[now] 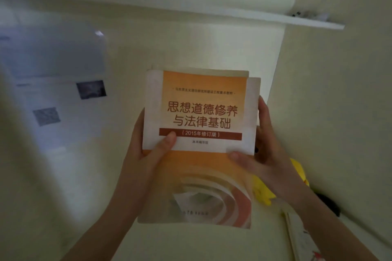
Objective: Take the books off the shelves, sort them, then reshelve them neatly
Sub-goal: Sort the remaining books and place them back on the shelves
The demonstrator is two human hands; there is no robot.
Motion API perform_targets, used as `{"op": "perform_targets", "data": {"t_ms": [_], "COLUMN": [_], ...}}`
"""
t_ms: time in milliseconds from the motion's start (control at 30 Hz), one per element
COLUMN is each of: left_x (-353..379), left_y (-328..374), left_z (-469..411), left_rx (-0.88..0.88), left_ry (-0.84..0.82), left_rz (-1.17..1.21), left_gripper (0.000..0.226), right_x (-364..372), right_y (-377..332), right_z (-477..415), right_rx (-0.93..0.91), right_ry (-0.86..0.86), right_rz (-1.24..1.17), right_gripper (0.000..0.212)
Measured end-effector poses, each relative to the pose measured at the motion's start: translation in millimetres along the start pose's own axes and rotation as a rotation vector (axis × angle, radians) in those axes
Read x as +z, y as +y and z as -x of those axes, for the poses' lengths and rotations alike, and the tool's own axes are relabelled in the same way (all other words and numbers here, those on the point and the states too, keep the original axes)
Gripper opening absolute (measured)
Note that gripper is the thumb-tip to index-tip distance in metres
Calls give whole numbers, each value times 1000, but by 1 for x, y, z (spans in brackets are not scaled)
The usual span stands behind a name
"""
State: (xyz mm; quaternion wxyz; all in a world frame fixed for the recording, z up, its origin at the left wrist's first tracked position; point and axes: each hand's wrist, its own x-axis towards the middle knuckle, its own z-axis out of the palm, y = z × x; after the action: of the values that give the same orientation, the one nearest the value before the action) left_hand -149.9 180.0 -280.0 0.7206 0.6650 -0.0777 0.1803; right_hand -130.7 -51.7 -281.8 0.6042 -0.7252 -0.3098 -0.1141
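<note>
Cream wall behind; orange book (201,133) between left hand (146,154), right hand (265,154).

White shelf (314,22) upper right; small blurred dark items (297,14) on it.

Dark print (91,89) and grey print (46,115) on a pale panel (63,59) at left — yellow thing (262,193) low right.

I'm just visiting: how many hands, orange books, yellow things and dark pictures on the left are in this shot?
Hands: 2, the left hand and the right hand
Orange book: 1, held by both
Yellow thing: 1
Dark pictures: 2
Total: 6
</note>
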Motion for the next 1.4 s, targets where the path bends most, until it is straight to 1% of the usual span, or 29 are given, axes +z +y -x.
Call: {"op": "perform_targets", "data": {"t_ms": [167,300,433,567,767,900,1033,1167,1300,1400], "left_x": [-10,-14,-19,-27,-46,-68,-97,-126,-162,-190], "left_y": [52,92,130,171,243,282,300,306,300,287], "left_z": [19,29,30,26,2,-25,-49,-67,-84,-93], "left_rx": [110,227,361,487,683,783,816,849,834,826], "left_ry": [-17,-12,-16,-7,29,110,198,320,481,589], "left_rz": [61,64,46,26,-33,-113,-178,-276,-392,-450], "left_gripper": [70,63,71,71,66,62,65,60,66,70], "right_x": [4,5,5,3,9,26,53,87,130,166], "right_y": [-63,-104,-135,-170,-225,-247,-255,-252,-242,-227], "right_z": [3,-1,-14,-36,-93,-145,-198,-247,-289,-313], "right_rx": [-160,-286,-386,-483,-613,-665,-685,-647,-575,-547], "right_ry": [-12,-14,15,-1,-22,-21,-92,-226,-388,-470], "right_rz": [39,76,107,124,129,103,11,-100,-255,-273], "right_gripper": [100,98,97,102,99,97,94,94,96,92]}}
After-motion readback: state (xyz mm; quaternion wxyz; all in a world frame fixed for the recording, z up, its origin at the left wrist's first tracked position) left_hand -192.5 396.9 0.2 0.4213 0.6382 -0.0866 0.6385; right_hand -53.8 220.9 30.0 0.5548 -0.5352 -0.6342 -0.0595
